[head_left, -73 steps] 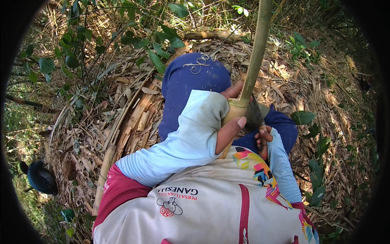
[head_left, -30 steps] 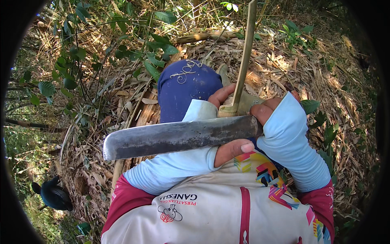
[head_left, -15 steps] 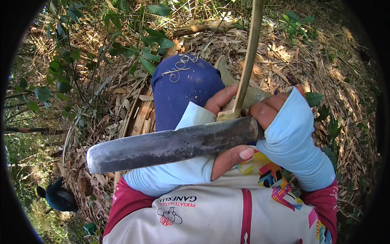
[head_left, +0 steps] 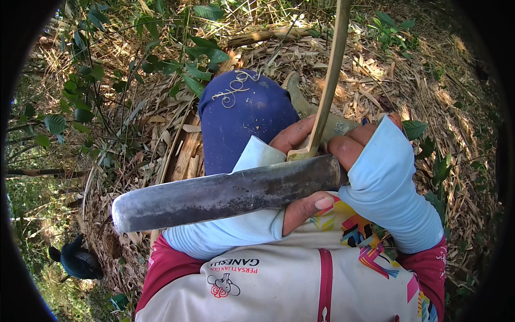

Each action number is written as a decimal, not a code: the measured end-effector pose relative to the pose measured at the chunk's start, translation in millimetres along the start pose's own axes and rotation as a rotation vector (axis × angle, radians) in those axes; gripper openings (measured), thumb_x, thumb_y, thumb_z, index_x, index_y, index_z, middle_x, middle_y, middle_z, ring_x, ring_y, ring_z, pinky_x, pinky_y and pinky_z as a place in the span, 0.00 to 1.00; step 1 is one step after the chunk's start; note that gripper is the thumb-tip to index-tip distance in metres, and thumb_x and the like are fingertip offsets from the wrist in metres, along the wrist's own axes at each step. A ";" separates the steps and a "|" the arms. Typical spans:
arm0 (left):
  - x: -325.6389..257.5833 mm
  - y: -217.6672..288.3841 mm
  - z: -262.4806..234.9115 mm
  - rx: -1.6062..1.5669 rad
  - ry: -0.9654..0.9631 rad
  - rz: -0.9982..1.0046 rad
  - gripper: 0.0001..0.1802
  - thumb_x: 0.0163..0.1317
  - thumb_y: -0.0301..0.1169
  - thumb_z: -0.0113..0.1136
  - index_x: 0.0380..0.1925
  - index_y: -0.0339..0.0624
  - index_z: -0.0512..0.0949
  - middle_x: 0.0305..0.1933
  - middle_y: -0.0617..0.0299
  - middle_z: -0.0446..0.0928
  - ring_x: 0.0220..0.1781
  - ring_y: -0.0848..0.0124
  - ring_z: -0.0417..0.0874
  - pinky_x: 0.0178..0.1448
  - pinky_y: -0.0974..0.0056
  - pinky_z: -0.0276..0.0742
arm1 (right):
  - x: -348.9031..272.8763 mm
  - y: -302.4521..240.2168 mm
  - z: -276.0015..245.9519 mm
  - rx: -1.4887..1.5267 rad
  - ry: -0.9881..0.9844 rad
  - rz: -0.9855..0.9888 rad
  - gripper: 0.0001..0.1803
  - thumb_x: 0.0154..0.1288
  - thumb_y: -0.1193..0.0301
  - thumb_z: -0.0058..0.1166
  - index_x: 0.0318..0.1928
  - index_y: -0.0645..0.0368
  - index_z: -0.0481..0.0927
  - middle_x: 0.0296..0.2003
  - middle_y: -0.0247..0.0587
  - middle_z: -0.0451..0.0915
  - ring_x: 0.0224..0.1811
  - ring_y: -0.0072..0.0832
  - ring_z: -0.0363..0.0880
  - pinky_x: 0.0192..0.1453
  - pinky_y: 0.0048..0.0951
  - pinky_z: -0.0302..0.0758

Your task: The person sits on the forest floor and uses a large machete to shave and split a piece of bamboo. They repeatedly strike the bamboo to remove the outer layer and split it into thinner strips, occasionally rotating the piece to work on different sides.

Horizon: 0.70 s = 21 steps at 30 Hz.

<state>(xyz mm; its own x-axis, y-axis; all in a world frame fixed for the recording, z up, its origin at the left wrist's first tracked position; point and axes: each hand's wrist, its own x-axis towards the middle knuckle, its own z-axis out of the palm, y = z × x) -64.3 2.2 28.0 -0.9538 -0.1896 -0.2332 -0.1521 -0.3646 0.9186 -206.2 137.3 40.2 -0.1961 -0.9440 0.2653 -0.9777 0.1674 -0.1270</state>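
A machete (head_left: 230,194) with a broad dark blade lies crosswise in front of me, its worn tip to the left. My right hand (head_left: 351,147) is closed at the blade's right end; its grip hides the handle. My left hand (head_left: 303,210) reaches beneath the blade, its thumb on the near side and fingers on the far side. It is closed round the lower end of a long, narrow bamboo strip (head_left: 328,80), which rises upward out of view. The strip's cut, pale end meets the blade's far edge. Much of the left palm is hidden under the blade.
My knee in blue cloth (head_left: 244,121) carries curly shavings (head_left: 234,88). A khaki thing (head_left: 306,104) of unclear kind lies behind the hands. Dry leaf litter (head_left: 429,102) covers the ground. Leafy branches (head_left: 75,107) stand left, and a dark blue-green object (head_left: 80,260) sits lower left.
The machete's tip has shifted slightly left and down. The strip's upper part leans a little more to the right. Both hands keep their hold.
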 end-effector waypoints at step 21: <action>1.8 -14.7 -10.6 0.312 -0.105 0.216 0.45 0.62 0.32 0.66 0.72 0.36 0.49 0.57 0.56 0.72 0.59 0.71 0.74 0.61 0.67 0.70 | -2.2 0.7 0.9 -0.042 -0.056 0.006 0.06 0.49 0.63 0.54 0.28 0.48 0.76 0.18 0.28 0.68 0.22 0.30 0.71 0.34 0.46 0.60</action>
<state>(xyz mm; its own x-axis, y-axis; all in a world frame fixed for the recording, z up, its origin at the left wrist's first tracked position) -61.0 -2.5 10.7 -0.9913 -0.1319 -0.0046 -0.0009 -0.0284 0.9996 -206.4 139.2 38.7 -0.1984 -0.9573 0.2105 -0.9791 0.1836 -0.0877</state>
